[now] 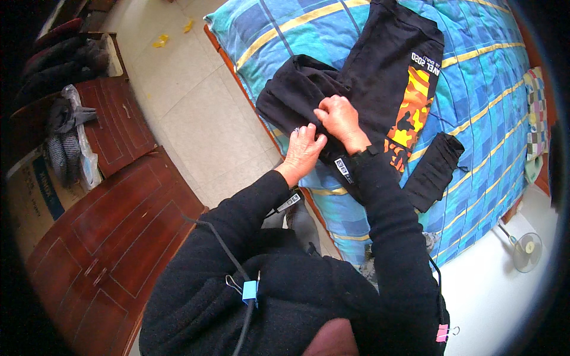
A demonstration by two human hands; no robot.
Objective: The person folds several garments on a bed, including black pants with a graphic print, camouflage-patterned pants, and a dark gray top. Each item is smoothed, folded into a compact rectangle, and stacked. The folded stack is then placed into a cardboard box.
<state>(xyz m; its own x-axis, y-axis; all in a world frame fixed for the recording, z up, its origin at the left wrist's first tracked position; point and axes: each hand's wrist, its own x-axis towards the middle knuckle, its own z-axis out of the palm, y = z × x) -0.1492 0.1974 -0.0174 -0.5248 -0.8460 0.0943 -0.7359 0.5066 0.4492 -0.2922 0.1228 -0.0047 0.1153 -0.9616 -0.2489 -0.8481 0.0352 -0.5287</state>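
A pair of black trousers point(374, 77) with an orange and yellow camouflage panel lies spread over the blue checked bedcover point(332, 35). One leg is bunched toward the bed's left edge. My left hand point(303, 149) pinches the cloth at that edge, fingertips pressed together. Just up and to the right, my right hand point(342, 121) has its fingers curled into the same dark fabric. The exact grip under the fingertips is partly hidden. To the right of my right forearm rests a small folded black garment point(435, 172), apart from both hands.
A dark red wooden cabinet point(113, 249) stands at the left, with a cardboard box point(32, 196) and piled dark clothes point(65, 65) beyond it. Yellow scraps point(161, 41) lie on the tiled floor point(184, 118). At the lower right is a fan point(526, 251).
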